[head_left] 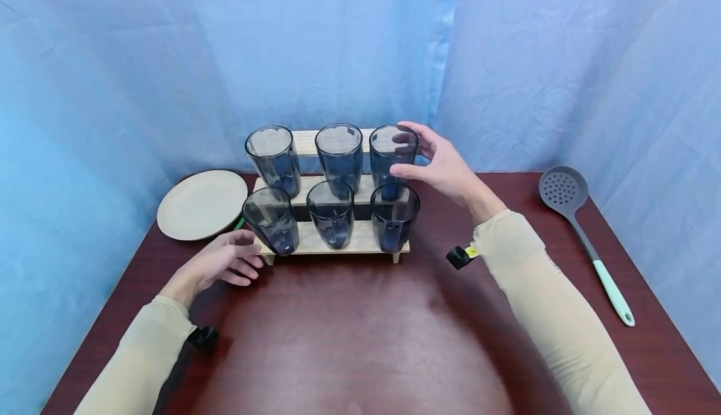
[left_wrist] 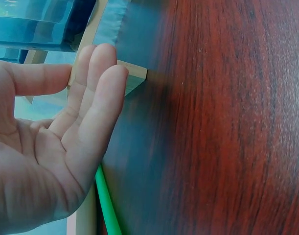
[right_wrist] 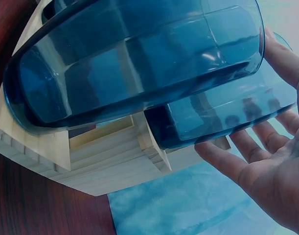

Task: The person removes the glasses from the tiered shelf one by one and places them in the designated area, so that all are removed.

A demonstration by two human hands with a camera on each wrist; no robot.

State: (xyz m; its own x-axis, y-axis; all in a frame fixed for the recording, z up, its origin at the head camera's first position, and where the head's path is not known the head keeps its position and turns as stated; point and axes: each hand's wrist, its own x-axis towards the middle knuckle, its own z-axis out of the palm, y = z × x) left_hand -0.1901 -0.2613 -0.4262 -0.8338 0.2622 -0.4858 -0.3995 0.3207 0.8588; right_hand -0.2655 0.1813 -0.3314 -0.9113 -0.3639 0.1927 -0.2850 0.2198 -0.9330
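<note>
Tall blue-grey drinking glasses stand upright on a two-step wooden rack [head_left: 306, 245], three on each step. My right hand [head_left: 447, 168] is round the back right glass [head_left: 383, 163], thumb on the near side and fingers on the far side. In the right wrist view those fingers lie along this glass [right_wrist: 208, 115], partly hidden by the front right glass [right_wrist: 139, 63]. My left hand [head_left: 222, 261] is at the rack's left end, its fingers loosely bent by the corner. From the left wrist view, the fingertips appear to touch the rack end [left_wrist: 134, 73]; nothing is gripped.
Left of the rack lies a cream plate [head_left: 203, 205], with a thin green object [left_wrist: 106, 205] partly hidden near it. A grey slotted skimmer [head_left: 563, 189] with a mint handle lies at the right. Blue curtains [head_left: 349, 46] enclose the dark red table [head_left: 349, 333] behind and at both sides.
</note>
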